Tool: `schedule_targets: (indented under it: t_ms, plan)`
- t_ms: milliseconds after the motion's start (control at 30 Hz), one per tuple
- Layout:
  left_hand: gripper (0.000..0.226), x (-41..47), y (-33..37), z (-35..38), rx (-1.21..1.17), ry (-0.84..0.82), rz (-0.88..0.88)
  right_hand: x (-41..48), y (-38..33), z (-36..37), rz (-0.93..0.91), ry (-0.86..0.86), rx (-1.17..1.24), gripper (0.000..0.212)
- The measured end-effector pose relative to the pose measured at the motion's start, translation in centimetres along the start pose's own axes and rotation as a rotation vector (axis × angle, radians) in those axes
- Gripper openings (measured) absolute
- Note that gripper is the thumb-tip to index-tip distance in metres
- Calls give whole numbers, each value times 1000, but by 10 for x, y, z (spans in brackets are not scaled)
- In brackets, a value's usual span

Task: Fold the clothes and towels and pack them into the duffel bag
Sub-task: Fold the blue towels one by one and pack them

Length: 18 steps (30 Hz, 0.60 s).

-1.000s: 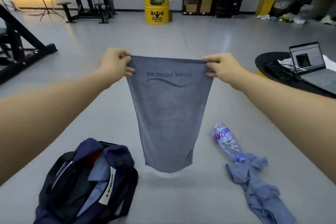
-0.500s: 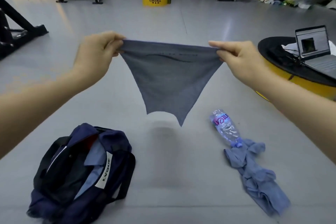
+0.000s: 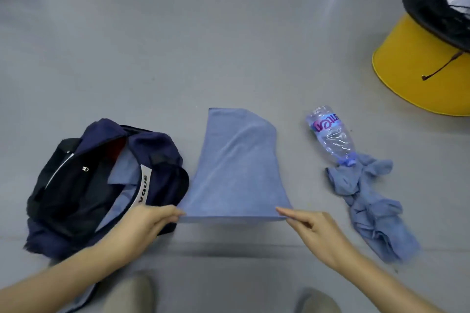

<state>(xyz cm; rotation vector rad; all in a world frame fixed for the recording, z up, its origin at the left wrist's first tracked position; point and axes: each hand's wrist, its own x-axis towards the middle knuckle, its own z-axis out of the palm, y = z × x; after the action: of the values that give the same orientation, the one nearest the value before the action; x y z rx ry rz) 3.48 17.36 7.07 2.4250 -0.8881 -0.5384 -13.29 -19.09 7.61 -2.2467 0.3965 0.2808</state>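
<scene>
Both hands, left [image 3: 142,223] and right [image 3: 312,230], pinch the near corners of a towel [image 3: 236,168] spread on the floor, not fully folded; beside it the bag [image 3: 84,185] holds clothes, a crumpled garment [image 3: 368,201] waits

"VOUE" on duffel bag label [image 3: 143,189]

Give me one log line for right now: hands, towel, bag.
left hand: pinching towel near corner | right hand: pinching other near corner | towel: on floor, unfolded | bag: open, beside towel
</scene>
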Motion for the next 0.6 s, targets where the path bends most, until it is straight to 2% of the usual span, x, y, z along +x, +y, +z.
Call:
schedule_targets:
  t_ms: [67, 200, 267, 400, 500, 600]
  plan:
    - [41, -11, -22, 35, 1, -124, -44, -5, 21, 26, 68, -105, -21, 36]
    - [18, -27, -47, 84, 71, -412, -13, -24, 60, 76, 171, -295, -21, 37]
    - [15, -35, -56, 97, 24, -565, -16, -38, 83, 99, 230, -402, 6, 19]
    - [12, -46, -58, 103, -125, -705, -151, -52, 70, 108, 180, -546, 54, 35]
    - [34, -26, -43, 84, -226, -760, -170, -35, 53, 93, 249, -491, 115, 38]
    - [35, 30, -32, 46, -251, -533, -123, 1, 53, 69, 261, -266, 238, 39]
